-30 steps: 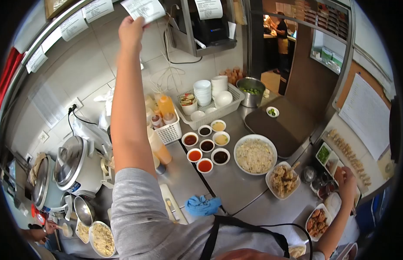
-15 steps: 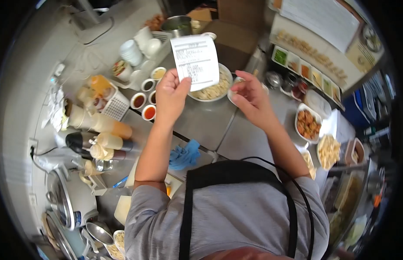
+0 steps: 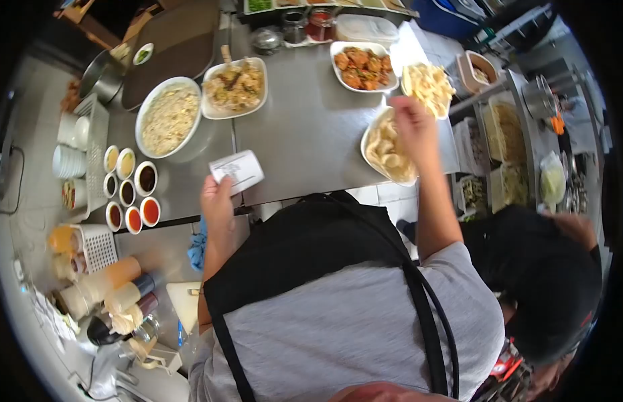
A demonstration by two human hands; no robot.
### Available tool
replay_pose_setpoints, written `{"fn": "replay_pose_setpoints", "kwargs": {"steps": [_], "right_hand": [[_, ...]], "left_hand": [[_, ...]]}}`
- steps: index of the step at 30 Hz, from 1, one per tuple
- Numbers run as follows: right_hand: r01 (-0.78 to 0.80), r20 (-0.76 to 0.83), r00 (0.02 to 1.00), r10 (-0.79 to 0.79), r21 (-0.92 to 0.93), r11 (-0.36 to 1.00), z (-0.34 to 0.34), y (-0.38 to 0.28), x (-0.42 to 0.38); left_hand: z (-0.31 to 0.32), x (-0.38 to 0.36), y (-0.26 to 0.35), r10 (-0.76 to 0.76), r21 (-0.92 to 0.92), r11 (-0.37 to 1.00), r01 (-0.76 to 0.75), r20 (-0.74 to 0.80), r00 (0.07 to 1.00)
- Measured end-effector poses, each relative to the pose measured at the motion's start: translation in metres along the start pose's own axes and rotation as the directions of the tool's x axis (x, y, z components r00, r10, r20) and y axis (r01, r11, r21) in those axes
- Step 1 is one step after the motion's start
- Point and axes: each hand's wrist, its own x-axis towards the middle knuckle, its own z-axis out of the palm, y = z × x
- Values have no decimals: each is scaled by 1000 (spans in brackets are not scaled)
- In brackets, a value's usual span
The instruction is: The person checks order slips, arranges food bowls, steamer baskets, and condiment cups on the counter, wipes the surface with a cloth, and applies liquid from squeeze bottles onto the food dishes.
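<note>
A: The surface (image 3: 305, 134) looks like brushed metal, smooth with a dull sheen. The slip (image 3: 237, 170) in the left hand (image 3: 218, 201) is thin matt paper, slightly curled.

B: And the dishes?

A: The plate (image 3: 385, 151) under the right hand (image 3: 413, 127) looks like glossy white ceramic or melamine; I cannot tell which. The sauce cups (image 3: 130, 194) at left are the same glossy white, their liquids shiny.

B: The clothing?

A: The apron (image 3: 311, 248) is matt black cloth over a grey knit shirt (image 3: 352, 335). The squeeze bottles (image 3: 100, 288) at lower left are soft, translucent plastic
</note>
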Motion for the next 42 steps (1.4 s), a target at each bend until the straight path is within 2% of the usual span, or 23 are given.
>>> {"fn": "replay_pose_setpoints", "kwargs": {"steps": [1,2,3,4,5,6,7,9,11,15,18,21,25,27,30,32,34,36,37,38,39,40,42], "right_hand": [[46,-117,991,-63,-146,988,-33,24,3],[-46,-71,997,19,-394,918,-65,48,-4],[-114,-44,993,111,-613,781,-88,69,-13],[-299,33,926,377,-546,783,-100,83,-23],[-473,138,789,599,-487,734,-104,92,-35],[-652,255,665,702,-260,712,-100,96,-48],[-797,411,534,739,-47,602,-92,96,-60],[-797,501,600,624,302,523,-65,93,-75],[-786,460,618,638,384,485,-46,97,-76],[-723,422,690,588,389,570,-25,97,-72],[-710,579,677,454,351,611,5,69,-57],[-704,701,624,347,310,639,53,47,-43],[-722,845,479,238,225,654,131,11,-34],[-693,880,442,173,212,689,165,-16,-35],[-689,927,350,137,156,708,206,-23,-32],[-677,926,332,178,103,729,219,-31,-30],[-661,922,338,190,89,746,229,-31,-29],[-394,941,159,300,-218,893,222,-48,-7],[-220,924,89,372,-346,912,217,-64,6],[73,872,85,481,-487,870,211,-82,22],[361,808,123,576,-577,733,209,-97,40],[628,924,24,382,-311,713,221,-106,64],[821,990,-72,122,-10,571,262,-152,87]], "left_hand": [[-1,2,1,24,24,999,-24,-25,999],[-5,5,3,24,24,999,-23,-18,1000],[-5,8,5,29,23,999,-28,-14,999],[-1,10,7,40,20,999,-40,-12,999],[2,12,11,56,17,998,-56,-17,998],[1,13,15,75,18,997,-75,-36,997],[-2,15,15,99,11,995,-99,-30,995],[-6,20,15,156,-4,988,-156,-38,987],[-10,20,21,160,-35,986,-163,-65,985],[-35,16,30,184,-52,980,-194,-159,970],[-55,5,32,214,-77,968,-239,-241,947],[-71,-12,33,228,-57,965,-257,-305,925],[-86,-36,30,214,-105,952,-286,-438,873],[-98,-50,29,217,-111,944,-310,-495,841],[-115,-70,31,237,-108,926,-362,-579,780],[-126,-85,31,235,-132,901,-412,-652,721],[-136,-101,31,258,-67,905,-419,-698,668],[-145,-115,26,275,-24,898,-439,-747,605],[-147,-123,25,279,4,899,-438,-776,565],[-148,-131,25,283,33,900,-435,-802,525],[-149,-137,26,287,59,899,-434,-828,482],[-150,-141,26,278,55,896,-440,-843,460],[-150,-153,26,248,42,898,-437,-871,424]]}}
